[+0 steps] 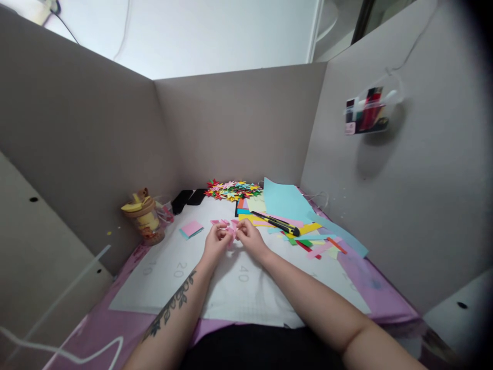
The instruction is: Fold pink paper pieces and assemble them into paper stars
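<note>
Near the middle of the white mat, my left hand (218,239) and my right hand (248,237) meet around a folded pink paper piece (231,231). Both hands pinch it, with pointed pink tips showing above the fingers. Left of my hands lies a small stack of pink and blue square papers (191,229). A yellow and black utility knife (279,224) rests on coloured paper strips (308,237) to the right. Behind my hands is a pile of many-coloured folded paper stars (233,190).
A yellow and brown cup (144,221) stands at the left edge, with two black flat objects (188,199) behind it. Large light-blue paper (287,199) lies at the back right. Grey panels enclose the table; a clear container (370,113) hangs on the right one.
</note>
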A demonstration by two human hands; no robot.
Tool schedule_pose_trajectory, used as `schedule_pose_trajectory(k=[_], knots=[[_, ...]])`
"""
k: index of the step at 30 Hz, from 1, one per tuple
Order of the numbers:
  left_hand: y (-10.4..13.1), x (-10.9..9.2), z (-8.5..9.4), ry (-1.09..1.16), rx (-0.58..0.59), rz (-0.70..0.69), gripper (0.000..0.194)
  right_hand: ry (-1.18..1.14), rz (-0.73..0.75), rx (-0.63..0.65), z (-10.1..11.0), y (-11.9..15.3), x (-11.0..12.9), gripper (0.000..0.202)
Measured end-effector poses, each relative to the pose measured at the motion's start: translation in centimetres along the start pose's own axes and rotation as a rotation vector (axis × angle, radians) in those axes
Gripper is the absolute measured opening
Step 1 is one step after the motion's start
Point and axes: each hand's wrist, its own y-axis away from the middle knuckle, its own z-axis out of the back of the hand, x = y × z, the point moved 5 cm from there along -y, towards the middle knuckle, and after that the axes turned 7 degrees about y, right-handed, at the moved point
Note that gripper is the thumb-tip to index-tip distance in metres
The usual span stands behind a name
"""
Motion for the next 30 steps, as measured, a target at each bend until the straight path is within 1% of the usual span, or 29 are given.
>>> schedule_pose_trajectory(k=[3,6,10,13,16,19,21,23,27,30], knots=[[-0.1,0.0,0.5,0.024,-0.059,0.022,0.031,-0.082,-0.050,-0.006,0.2,-0.3,-0.5,0.013],[-0.2,0.0,0.7,0.035,-0.080,0.029,0.030,-0.042,-0.063,0.039,0.2,-0.5,-0.7,0.009],[-0.2,0.1,0.3,0.078,-0.023,0.042,0.029,0.019,-0.065,0.088,0.0,-0.4,-0.6,0.017],[-0.1,0.1,-0.2,0.077,0.035,0.047,0.028,0.086,-0.057,0.067,0.0,-0.3,-0.4,0.017],[0.0,-0.1,-0.4,0.038,0.063,0.011,0.030,0.238,0.017,0.066,0.0,-0.4,0.0,0.017],[0.1,-0.2,-0.2,0.003,0.042,-0.016,0.031,0.388,0.120,0.098,-0.3,-0.3,0.5,0.017],[0.0,-0.2,0.0,0.008,0.035,-0.005,0.029,0.420,0.139,0.088,-0.4,-0.2,0.7,0.019],[-0.1,-0.1,0.3,0.040,-0.001,0.007,0.028,0.402,0.116,0.091,-0.6,0.0,0.6,0.020],[-0.5,0.1,1.5,0.152,-0.156,0.000,0.031,0.330,0.059,0.160,-1.7,0.3,0.0,0.017],[-0.7,0.2,2.3,0.233,-0.242,0.004,0.036,0.300,0.042,0.170,-2.2,0.4,-0.5,0.014]])
